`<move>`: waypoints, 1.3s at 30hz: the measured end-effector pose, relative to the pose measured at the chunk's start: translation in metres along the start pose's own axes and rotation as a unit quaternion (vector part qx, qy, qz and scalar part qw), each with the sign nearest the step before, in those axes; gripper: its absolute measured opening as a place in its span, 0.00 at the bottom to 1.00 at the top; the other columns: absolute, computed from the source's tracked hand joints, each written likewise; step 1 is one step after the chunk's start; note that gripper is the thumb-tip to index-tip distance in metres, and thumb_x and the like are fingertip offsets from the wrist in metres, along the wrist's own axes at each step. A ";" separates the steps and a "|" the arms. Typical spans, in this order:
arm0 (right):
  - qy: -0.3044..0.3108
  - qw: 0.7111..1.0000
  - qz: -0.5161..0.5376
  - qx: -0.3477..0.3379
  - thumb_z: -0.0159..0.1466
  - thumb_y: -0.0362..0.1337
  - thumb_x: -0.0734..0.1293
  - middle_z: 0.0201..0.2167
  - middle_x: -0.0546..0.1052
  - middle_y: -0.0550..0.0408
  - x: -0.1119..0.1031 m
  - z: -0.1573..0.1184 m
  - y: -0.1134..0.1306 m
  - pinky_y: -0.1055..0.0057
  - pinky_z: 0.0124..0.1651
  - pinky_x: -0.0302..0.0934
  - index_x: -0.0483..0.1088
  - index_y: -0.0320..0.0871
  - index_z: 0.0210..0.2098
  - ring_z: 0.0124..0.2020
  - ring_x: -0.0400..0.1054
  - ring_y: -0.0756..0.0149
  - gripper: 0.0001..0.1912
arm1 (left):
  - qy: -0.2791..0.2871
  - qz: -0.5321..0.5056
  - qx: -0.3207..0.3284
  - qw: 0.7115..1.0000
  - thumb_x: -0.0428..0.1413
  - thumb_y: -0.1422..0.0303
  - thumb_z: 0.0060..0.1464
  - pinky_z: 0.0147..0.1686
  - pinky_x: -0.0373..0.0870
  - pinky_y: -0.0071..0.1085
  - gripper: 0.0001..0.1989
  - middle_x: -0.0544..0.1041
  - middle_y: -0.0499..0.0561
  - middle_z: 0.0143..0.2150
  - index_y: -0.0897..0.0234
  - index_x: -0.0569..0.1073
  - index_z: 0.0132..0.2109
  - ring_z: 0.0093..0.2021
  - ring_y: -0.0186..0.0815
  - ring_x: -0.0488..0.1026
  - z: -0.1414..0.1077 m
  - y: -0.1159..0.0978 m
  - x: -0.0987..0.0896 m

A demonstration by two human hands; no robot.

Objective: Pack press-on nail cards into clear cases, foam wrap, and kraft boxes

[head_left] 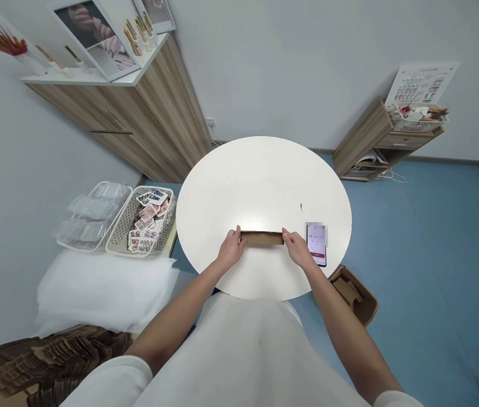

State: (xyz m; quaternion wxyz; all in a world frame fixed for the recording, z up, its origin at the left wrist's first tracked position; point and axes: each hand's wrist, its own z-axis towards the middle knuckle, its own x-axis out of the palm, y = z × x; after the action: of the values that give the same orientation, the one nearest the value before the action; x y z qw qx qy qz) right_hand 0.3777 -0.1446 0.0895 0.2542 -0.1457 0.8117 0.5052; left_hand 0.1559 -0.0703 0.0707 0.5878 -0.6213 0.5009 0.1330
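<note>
A narrow brown cardboard box (262,238) is held over the near half of the round white table (264,175). My left hand (231,247) grips its left end, thumb and fingers closed on it. On the right end, my right hand (294,246) is closed in the same way. Just right of my right hand lies a phone (316,245) with a timer on its lit screen. The inside of the box cannot be made out.
Left of the table are a white basket of printed cards (112,240), a basket of clear plastic packs (66,245), white sheets (103,288) and stacked flat cardboard (61,362). A cardboard box (369,308) stands on the floor at right. Cabinets (175,107) stand behind.
</note>
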 end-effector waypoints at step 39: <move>-0.023 0.983 0.182 0.023 0.56 0.49 0.58 0.37 0.66 0.55 0.024 0.005 -0.027 0.68 0.34 0.59 0.60 0.47 0.53 0.26 0.58 0.71 0.26 | -0.036 -0.230 -0.049 0.971 0.46 0.57 0.53 0.33 0.65 0.28 0.23 0.70 0.49 0.37 0.61 0.63 0.54 0.29 0.29 0.67 0.003 0.019 0.007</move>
State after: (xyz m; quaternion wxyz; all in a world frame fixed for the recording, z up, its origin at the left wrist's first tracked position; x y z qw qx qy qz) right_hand 0.3729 -0.1517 0.0540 0.1805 0.0220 0.8301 0.5272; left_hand 0.1452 -0.0670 0.0533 0.5890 -0.7427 0.3160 0.0405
